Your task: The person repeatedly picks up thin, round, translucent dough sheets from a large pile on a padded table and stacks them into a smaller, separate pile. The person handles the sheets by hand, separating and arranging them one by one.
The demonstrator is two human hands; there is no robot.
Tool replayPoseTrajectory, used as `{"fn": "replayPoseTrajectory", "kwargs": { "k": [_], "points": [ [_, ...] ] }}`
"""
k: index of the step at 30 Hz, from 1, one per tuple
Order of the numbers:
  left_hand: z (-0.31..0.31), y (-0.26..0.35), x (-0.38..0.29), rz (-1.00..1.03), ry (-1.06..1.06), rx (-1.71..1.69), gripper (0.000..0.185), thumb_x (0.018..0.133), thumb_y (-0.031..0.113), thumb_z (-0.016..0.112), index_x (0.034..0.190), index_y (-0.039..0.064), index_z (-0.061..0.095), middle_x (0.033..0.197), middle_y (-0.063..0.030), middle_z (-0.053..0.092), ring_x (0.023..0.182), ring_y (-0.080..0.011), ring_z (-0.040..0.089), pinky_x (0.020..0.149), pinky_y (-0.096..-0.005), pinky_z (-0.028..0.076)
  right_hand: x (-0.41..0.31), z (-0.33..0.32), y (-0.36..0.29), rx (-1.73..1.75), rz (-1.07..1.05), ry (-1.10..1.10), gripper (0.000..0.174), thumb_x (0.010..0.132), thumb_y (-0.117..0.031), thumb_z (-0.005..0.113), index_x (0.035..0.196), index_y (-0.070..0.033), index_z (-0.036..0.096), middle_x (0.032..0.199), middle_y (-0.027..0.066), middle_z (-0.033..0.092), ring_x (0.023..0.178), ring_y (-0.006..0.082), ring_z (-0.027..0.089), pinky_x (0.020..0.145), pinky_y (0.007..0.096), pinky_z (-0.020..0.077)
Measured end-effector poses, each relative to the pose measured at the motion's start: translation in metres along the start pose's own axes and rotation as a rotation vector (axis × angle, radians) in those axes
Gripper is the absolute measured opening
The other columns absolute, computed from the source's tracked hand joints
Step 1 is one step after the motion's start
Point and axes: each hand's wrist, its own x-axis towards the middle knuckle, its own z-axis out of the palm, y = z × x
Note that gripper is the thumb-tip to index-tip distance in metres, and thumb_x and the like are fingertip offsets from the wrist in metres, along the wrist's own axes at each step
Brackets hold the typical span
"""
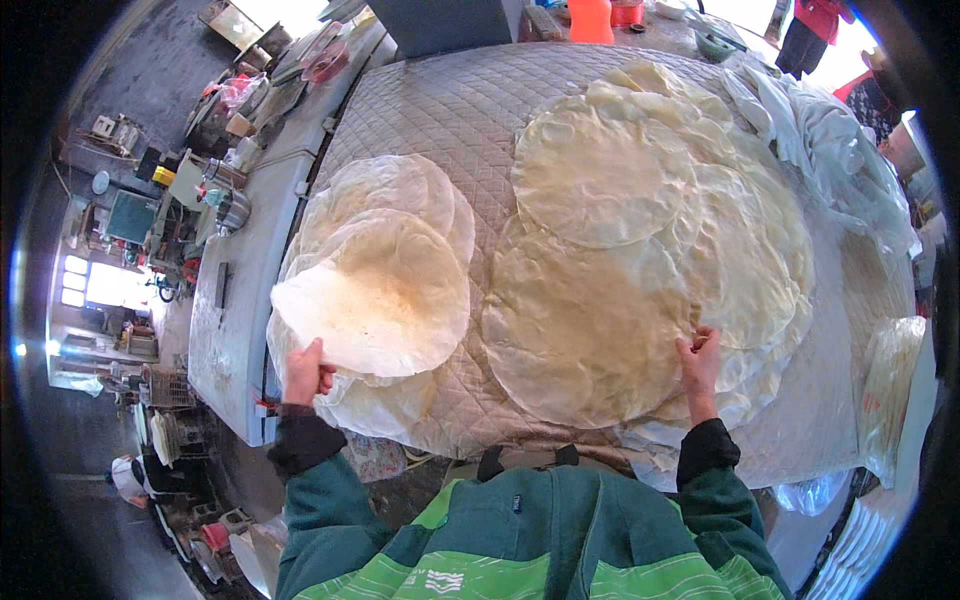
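Note:
On the left lies a loose pile of thin, pale round flatbread sheets. Its top sheet is pinched at the near left edge by my left hand, and that edge looks lifted and brightly lit. A broader, overlapping pile of yellowish, wrinkled sheets covers the right side. My right hand pinches the right edge of the nearest large sheet there. Another round sheet overlaps behind it. Both piles rest on a quilted cover.
A white table with a metal pot adjoins on the left. Clear plastic sheeting is bunched at the far right. A plastic-wrapped stack stands at the right edge. Beyond the far edge are a dark box and an orange container.

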Motion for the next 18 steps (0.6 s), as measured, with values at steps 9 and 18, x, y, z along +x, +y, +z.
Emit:
{"fn": "replayPoseTrajectory", "kwargs": {
  "k": [9, 18],
  "points": [
    [-0.011, -0.043, -0.048, -0.149, 0.265, 1.025, 0.046, 0.074, 0.042, 0.065, 0.107, 0.01, 0.062, 0.099, -0.0106, 0.064, 0.097, -0.028, 0.059, 0.081, -0.0444, 0.045, -0.028, -0.033, -0.086, 1.005, 0.301, -0.332, 0.046, 0.072, 0.0, 0.057, 0.117, 0.0, 0.048, 0.097, 0.0056, 0.061, 0.081, 0.0134, 0.059, 0.073, 0.0251, 0.0475],
    [0.107, -0.009, -0.018, 0.396, 0.07, 0.271, 0.036, 0.071, 0.015, 0.07, 0.105, 0.003, 0.06, 0.093, -0.011, 0.062, 0.083, -0.0246, 0.06, 0.073, -0.0346, 0.047, -0.03, -0.082, -0.274, 1.214, 0.147, -0.698, 0.035, 0.079, -0.006, 0.051, 0.113, -0.003, 0.054, 0.091, 0.0057, 0.06, 0.079, 0.0127, 0.059, 0.072, 0.0253, 0.0494]
  ]
}}
